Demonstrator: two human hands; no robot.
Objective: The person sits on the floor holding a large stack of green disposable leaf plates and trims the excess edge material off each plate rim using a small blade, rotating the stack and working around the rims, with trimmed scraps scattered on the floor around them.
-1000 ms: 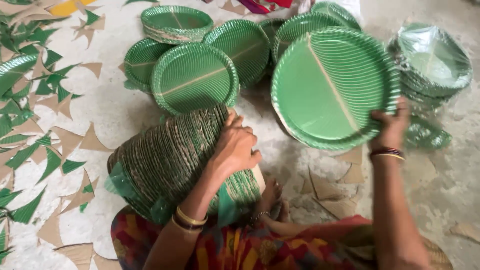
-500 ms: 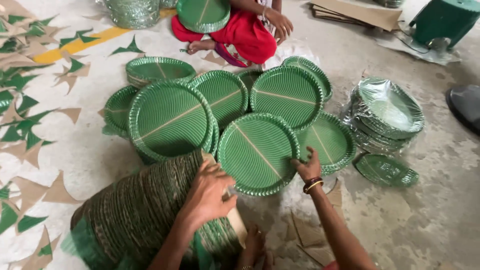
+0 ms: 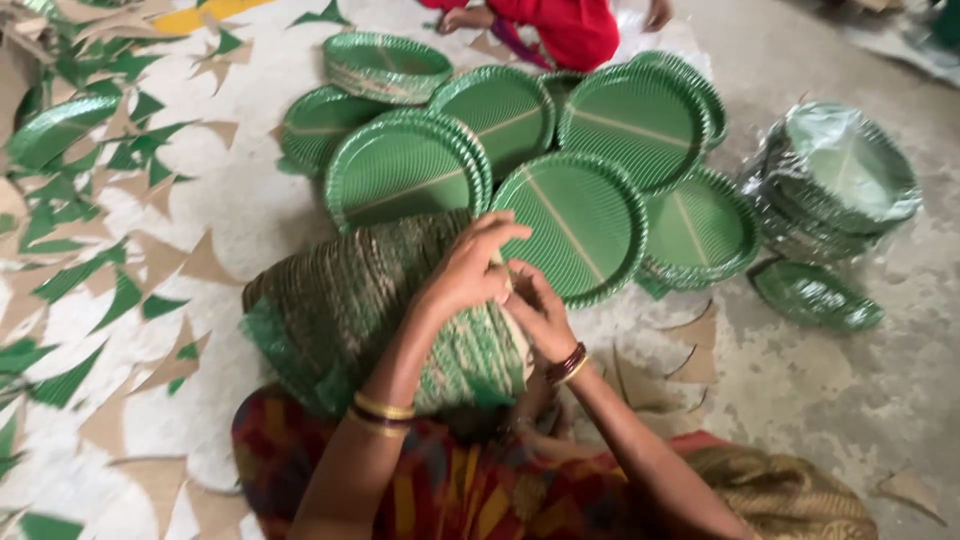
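A thick stack of green paper plates [image 3: 340, 310] lies on its side across my lap, its end facing right. My left hand [image 3: 470, 265] curls over the top of that end, fingers gripping the plate rims. Against the same end, just below, my right hand [image 3: 540, 312] pinches at the outermost plate. Directly beyond both hands a single green plate [image 3: 575, 225] lies flat on the floor, overlapping other green plates [image 3: 400, 170].
More green plates [image 3: 635, 120] are spread across the floor ahead, with a short pile [image 3: 385, 65] behind them. Plates wrapped in clear plastic [image 3: 840, 175] sit at the right. Green and brown paper scraps [image 3: 120, 290] litter the left. A person in red [image 3: 570, 25] sits at the far edge.
My right hand has let go of the plate it laid on the floor and come back to the stack's end beside my left hand. The view has shifted lower.
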